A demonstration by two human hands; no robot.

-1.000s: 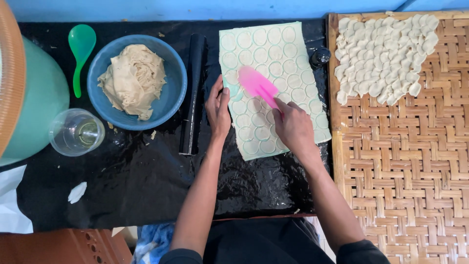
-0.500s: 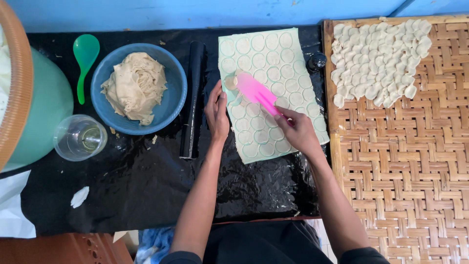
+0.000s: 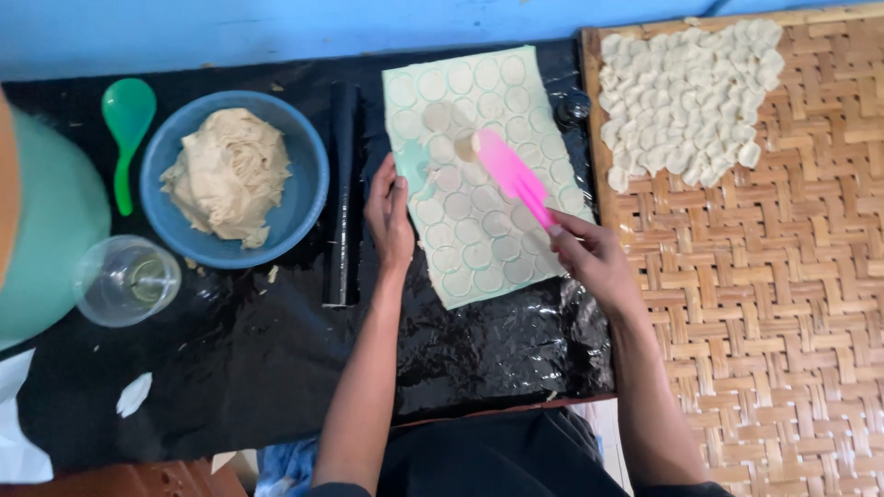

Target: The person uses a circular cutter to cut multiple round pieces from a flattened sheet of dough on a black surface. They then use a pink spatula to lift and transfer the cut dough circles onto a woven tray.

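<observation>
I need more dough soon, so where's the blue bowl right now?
In the head view, the blue bowl sits left of the left hand, between the green spoon and the black roller.

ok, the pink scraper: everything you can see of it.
The pink scraper is flat, smooth and plastic-looking, with a broad rounded blade narrowing to a handle. The right hand grips the handle; the blade lies slanted up-left over the pale green mould sheet with round cells. A small lump of beige dough sits at the blade tip. The left hand rests on the sheet's left edge, apart from the scraper.
</observation>
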